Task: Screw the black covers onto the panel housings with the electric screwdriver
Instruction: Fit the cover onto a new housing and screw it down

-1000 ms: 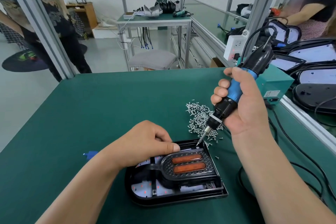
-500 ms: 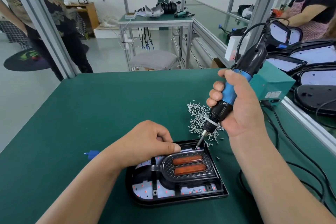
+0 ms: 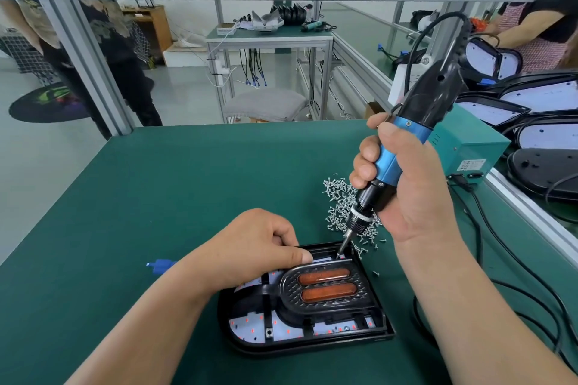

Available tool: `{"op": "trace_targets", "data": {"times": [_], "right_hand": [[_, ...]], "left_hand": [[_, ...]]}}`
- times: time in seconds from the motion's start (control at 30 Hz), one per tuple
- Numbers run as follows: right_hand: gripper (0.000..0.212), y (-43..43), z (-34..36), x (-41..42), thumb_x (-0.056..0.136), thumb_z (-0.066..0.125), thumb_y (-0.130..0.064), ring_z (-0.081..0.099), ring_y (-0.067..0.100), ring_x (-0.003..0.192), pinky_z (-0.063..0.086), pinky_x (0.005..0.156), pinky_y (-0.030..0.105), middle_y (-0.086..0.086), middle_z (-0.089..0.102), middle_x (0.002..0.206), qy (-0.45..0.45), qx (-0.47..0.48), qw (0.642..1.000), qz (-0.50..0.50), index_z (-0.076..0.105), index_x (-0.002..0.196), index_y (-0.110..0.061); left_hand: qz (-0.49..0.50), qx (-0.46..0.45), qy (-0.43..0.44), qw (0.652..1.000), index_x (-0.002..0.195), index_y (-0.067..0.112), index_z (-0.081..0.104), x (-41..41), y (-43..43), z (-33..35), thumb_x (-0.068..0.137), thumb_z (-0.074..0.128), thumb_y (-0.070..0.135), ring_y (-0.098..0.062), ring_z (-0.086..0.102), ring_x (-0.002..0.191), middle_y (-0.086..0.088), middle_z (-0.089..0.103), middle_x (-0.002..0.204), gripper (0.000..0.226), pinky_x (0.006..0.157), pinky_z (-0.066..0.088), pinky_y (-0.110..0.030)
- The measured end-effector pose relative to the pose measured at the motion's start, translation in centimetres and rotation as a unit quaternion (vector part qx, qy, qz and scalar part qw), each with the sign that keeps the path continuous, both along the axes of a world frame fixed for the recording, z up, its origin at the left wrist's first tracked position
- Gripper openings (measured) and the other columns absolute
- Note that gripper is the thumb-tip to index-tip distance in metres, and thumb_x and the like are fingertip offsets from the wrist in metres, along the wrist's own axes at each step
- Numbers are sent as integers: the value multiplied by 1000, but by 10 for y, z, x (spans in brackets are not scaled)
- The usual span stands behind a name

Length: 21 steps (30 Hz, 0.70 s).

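On the green table (image 3: pixel 187 191), the panel housing (image 3: pixel 312 345) lies under my left hand (image 3: pixel 253 247), which hides its far corner. The black cover (image 3: pixel 366 291) sits in it, by my thumb. My left fingers curl under, and I cannot tell what they hold. My right hand (image 3: pixel 416 194) grips the tilted electric screwdriver (image 3: pixel 428 97), tip on the housing. Screws (image 3: pixel 336 197) lie behind it.

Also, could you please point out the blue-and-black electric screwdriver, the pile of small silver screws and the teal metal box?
Blue-and-black electric screwdriver (image 3: pixel 389 166): head view, blue grip section.
Pile of small silver screws (image 3: pixel 339 201): head view, pile's middle.
Teal metal box (image 3: pixel 466 148): head view, front face.
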State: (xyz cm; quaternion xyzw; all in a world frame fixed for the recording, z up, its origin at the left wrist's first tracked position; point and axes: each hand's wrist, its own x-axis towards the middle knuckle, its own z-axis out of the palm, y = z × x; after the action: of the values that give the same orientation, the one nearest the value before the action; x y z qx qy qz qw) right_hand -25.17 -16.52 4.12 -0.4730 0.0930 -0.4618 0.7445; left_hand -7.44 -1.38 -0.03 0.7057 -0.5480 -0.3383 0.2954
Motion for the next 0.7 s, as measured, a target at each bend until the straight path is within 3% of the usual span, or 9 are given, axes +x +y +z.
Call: {"op": "trace_targets", "data": {"times": [0.27, 0.5, 0.7], "right_hand": [[14, 6, 3, -1, 89, 69, -26, 48, 16, 53, 44, 53, 29, 1, 52, 75, 11, -64, 997, 50, 67, 103, -22], [9, 4, 5, -2, 86, 68, -26, 46, 14, 52, 42, 53, 28, -2, 50, 73, 20, -53, 996, 69, 59, 86, -27], [13, 4, 1, -2, 86, 69, -19, 46, 15, 51, 43, 53, 28, -1, 50, 72, 13, -79, 988, 134, 62, 95, -24]], "left_hand": [[-9, -10, -4, 1000, 69, 23, 67, -1, 0, -2, 87, 85, 41, -7, 33, 46, 12, 43, 48, 31, 47, 29, -18], [-10, -17, -8, 1000, 71, 21, 66, -2, 0, -4, 87, 84, 40, -6, 36, 45, 12, 46, 47, 31, 47, 32, -17], [-11, -14, -14, 1000, 70, 23, 67, -1, -1, -2, 86, 84, 43, -6, 37, 45, 11, 48, 46, 31, 47, 33, -18]]}}
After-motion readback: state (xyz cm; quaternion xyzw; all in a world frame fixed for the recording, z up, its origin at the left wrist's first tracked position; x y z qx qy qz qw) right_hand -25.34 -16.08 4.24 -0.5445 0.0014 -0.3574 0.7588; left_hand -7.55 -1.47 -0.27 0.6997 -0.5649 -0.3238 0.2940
